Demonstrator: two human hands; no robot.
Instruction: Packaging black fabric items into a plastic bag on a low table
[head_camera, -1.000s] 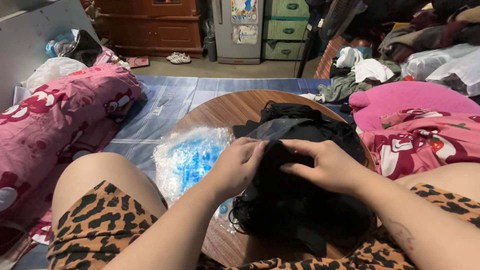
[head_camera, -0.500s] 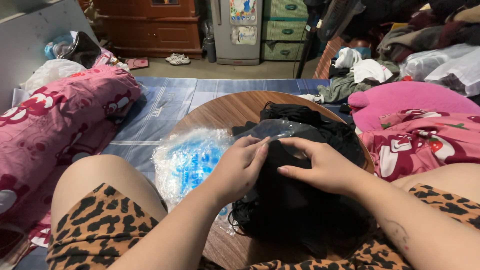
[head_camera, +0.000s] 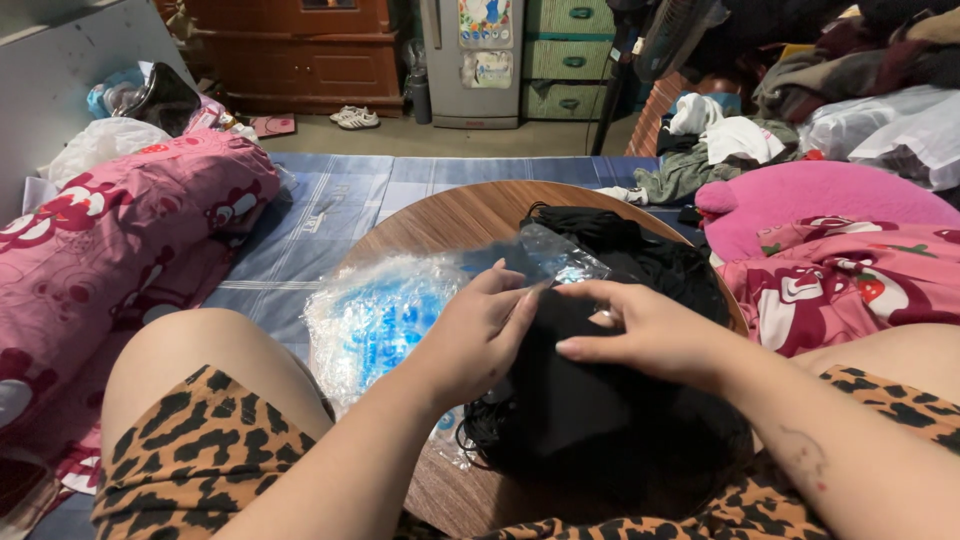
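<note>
On the round table (head_camera: 440, 225), nearest its front edge, a black cloth pile (head_camera: 600, 420). Left hand (head_camera: 480, 335) and right hand (head_camera: 650, 330) both pinch a clear bag (head_camera: 555, 258) above it. Left of the pile lie blue packets (head_camera: 375, 320).

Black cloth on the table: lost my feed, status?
Left hand and right hand pinch black cloth, clear plastic sleeve at its top. Nothing blocking.
</note>
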